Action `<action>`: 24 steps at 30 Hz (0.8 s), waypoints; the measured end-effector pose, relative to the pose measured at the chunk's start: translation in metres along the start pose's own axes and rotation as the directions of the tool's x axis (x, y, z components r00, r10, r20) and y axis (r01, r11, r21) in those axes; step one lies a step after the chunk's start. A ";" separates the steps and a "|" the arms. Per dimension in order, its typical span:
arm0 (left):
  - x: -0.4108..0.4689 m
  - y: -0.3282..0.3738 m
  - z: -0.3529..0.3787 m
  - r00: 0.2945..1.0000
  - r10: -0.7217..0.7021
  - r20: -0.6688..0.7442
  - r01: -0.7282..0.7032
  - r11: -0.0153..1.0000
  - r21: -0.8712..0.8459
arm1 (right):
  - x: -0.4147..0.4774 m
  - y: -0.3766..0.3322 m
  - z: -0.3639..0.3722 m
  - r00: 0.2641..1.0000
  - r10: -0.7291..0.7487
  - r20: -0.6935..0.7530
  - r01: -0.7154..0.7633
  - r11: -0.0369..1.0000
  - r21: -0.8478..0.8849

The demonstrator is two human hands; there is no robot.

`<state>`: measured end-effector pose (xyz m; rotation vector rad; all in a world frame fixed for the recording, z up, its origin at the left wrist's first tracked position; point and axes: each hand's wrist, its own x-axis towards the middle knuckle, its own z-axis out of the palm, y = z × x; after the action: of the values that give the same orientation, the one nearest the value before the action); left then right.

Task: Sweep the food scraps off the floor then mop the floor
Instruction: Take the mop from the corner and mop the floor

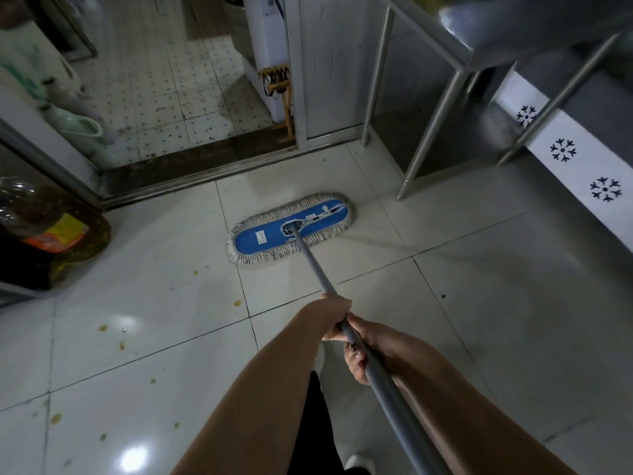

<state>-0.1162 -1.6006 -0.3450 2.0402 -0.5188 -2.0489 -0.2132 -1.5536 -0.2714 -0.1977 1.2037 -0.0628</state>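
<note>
A flat mop head (270,234), blue with a grey fringe, lies on the white tiled floor (479,303) just in front of the doorway threshold. Its grey metal handle (317,269) runs back toward me. My left hand (334,315) grips the handle higher up the pole toward the mop head. My right hand (363,351) grips it just behind, fingers curled round the pole. Small yellow food scraps (102,327) are scattered over the tiles at the left.
A large bottle of yellow oil (51,231) stands at the left beside a dark unit. Steel table legs (428,132) stand at the right, next to a white panel with snowflake marks (582,173). Beyond the dark threshold (191,166) lies a spotted tiled room.
</note>
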 end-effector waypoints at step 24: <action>-0.070 -0.087 0.068 0.999 -0.036 0.036 0.038 0.997 -0.060 | -0.068 0.105 -0.034 0.997 0.044 0.062 -0.057 0.973 0.222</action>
<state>-0.1734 -1.4871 -0.3147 1.9975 -0.4229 -2.0983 -0.2751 -1.4445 -0.2395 0.0291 1.1351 -0.1468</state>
